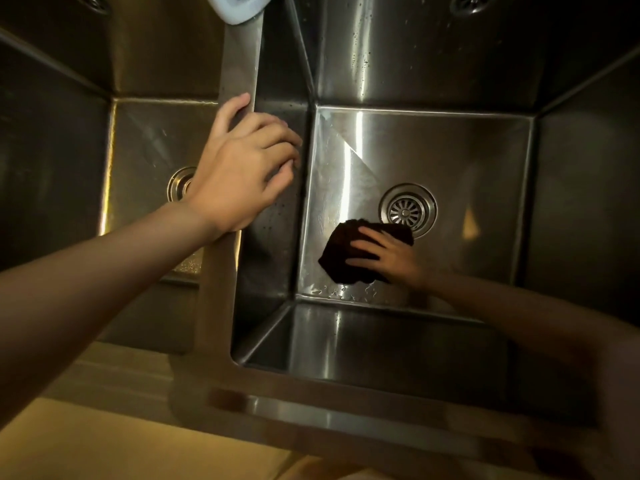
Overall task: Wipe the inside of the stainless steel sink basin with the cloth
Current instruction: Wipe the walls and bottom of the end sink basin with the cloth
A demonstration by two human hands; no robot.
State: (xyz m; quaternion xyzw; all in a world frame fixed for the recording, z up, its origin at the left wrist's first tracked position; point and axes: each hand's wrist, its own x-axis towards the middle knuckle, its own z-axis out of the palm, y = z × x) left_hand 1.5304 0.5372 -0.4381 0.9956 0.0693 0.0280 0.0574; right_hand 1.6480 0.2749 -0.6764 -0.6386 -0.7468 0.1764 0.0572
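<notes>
I look straight down into the right stainless steel sink basin (478,161). A dark brown cloth (341,258) lies flat on its floor, just below and left of the round drain strainer (408,210). My right hand (388,254) presses down on the cloth with fingers spread across it, and the cloth's right part is hidden under the hand. My left hand (242,168) rests on the steel divider (239,64) between the two basins, fingers curled over its right edge. Water droplets sit on the floor near the front wall.
A second basin (138,140) with its own drain (180,184) lies to the left. A white plastic object (235,6) sits on the divider at the top. The steel front rim (346,403) and a pale countertop (104,445) run along the bottom.
</notes>
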